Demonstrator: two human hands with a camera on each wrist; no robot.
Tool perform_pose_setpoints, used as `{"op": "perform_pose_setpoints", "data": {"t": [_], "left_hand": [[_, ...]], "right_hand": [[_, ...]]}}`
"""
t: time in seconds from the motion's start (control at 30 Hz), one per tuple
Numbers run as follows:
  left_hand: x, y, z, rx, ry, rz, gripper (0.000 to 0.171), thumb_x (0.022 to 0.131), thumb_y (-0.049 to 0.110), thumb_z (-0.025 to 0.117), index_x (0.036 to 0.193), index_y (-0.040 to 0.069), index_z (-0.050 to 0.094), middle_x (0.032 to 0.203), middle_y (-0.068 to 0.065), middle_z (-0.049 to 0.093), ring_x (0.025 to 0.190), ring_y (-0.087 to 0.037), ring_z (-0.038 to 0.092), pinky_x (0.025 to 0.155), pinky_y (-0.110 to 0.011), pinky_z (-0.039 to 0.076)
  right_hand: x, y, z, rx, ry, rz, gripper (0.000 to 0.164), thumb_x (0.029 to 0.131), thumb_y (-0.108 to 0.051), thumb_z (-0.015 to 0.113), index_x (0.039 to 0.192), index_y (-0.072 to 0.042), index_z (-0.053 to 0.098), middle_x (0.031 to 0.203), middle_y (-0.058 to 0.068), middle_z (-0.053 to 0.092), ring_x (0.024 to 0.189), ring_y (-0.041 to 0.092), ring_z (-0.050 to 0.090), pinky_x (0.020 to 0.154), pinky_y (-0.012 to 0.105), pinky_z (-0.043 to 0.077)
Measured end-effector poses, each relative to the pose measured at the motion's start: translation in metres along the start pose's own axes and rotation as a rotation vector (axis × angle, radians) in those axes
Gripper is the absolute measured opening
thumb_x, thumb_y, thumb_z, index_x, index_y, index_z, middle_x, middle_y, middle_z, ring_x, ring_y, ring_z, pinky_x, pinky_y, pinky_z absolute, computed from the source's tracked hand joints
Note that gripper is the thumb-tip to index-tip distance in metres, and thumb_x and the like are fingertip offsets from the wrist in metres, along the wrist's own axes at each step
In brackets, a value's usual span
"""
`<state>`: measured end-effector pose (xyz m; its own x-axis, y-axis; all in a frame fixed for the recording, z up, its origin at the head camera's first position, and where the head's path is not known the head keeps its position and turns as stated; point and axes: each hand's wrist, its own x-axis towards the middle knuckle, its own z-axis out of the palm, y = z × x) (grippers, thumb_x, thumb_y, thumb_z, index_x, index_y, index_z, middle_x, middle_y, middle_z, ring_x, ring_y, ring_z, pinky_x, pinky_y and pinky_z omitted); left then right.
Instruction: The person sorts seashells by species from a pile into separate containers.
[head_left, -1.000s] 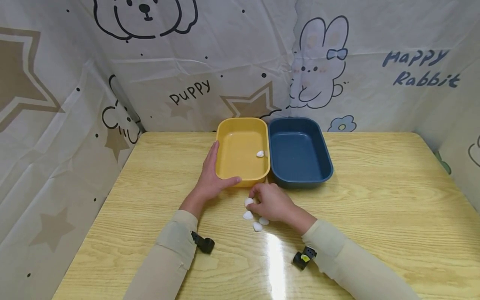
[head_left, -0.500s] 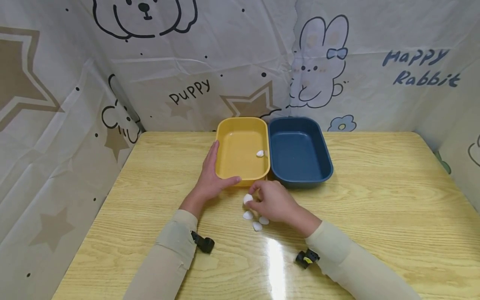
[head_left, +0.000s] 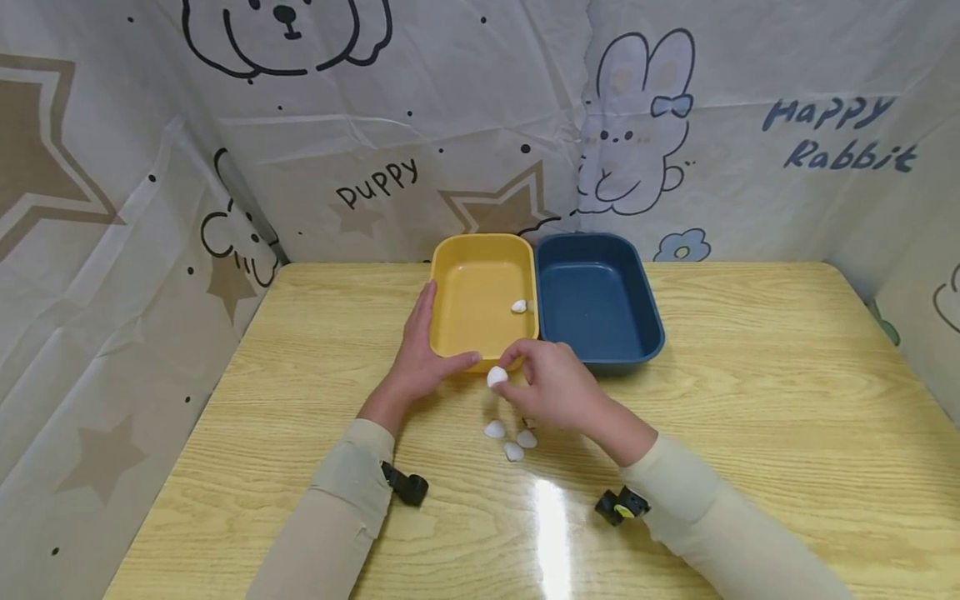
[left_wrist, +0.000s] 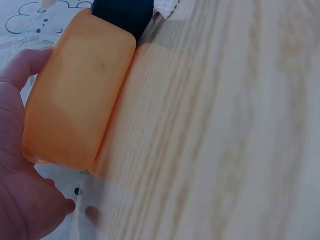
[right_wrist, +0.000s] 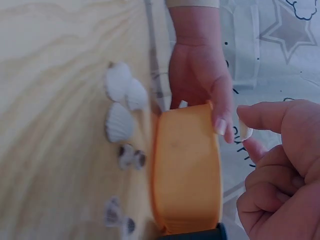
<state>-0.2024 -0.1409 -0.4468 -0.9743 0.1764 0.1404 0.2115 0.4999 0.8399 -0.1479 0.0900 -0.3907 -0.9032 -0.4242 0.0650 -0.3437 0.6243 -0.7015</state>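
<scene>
My right hand (head_left: 558, 392) pinches a white seashell (head_left: 497, 377) between thumb and forefinger, just in front of the near rim of a yellow bin (head_left: 487, 242). My left hand (head_left: 420, 358) rests at that bin's near left corner, fingers stretched along its side and thumb lying at the front rim. Inside the bin, by its right wall, lies a small white seashell (head_left: 519, 307). Loose white seashells (head_left: 513, 451) lie on the table below the right hand. The right wrist view also shows small dark-marked shells (right_wrist: 125, 156) on the table, which that hand mostly hides in the head view.
A dark blue bin (head_left: 592, 308) stands directly against the yellow bin's right side, with no items seen in it. Both stand at the back of the wood-grain table (head_left: 750, 400), close to a printed cloth backdrop (head_left: 480, 100).
My right hand has lifted the white seashell off the table and carried it forward, up to the yellow bin's near rim. The left hand has stayed in place.
</scene>
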Motion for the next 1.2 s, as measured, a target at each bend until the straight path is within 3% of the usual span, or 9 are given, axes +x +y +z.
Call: {"op": "perform_pose_setpoints", "data": {"t": [0.37, 0.8, 1.2], "left_hand": [[0.001, 0.0, 0.0, 0.002, 0.009, 0.019, 0.126, 0.073, 0.032, 0.09, 0.162, 0.026, 0.001, 0.166, 0.0, 0.004, 0.149, -0.021, 0.006, 0.118, -0.046, 0.012], [0.0, 0.0, 0.001, 0.006, 0.001, -0.028, 0.125, 0.075, 0.038, 0.088, 0.161, 0.031, -0.001, 0.166, 0.002, 0.004, 0.149, -0.021, 0.008, 0.117, -0.047, 0.015], [0.0, 0.0, 0.0, -0.003, 0.002, -0.005, 0.125, 0.074, 0.036, 0.089, 0.162, 0.028, 0.0, 0.166, 0.0, 0.005, 0.149, -0.022, 0.008, 0.117, -0.047, 0.014]], "right_hand": [[0.015, -0.007, -0.015, 0.026, 0.122, -0.024, 0.026, 0.088, -0.026, 0.079, 0.106, -0.011, 0.067, 0.053, 0.0, 0.039, 0.045, 0.018, 0.038, 0.044, 0.029, 0.026], [0.047, 0.001, -0.017, 0.051, 0.312, -0.099, 0.029, 0.089, -0.029, 0.078, 0.107, -0.01, 0.066, 0.053, 0.002, 0.039, 0.044, 0.02, 0.037, 0.041, 0.03, 0.025], [0.077, 0.005, -0.015, 0.055, 0.364, -0.013, 0.031, 0.092, -0.031, 0.074, 0.112, -0.009, 0.064, 0.056, 0.005, 0.041, 0.046, 0.023, 0.039, 0.043, 0.029, 0.025]]}}
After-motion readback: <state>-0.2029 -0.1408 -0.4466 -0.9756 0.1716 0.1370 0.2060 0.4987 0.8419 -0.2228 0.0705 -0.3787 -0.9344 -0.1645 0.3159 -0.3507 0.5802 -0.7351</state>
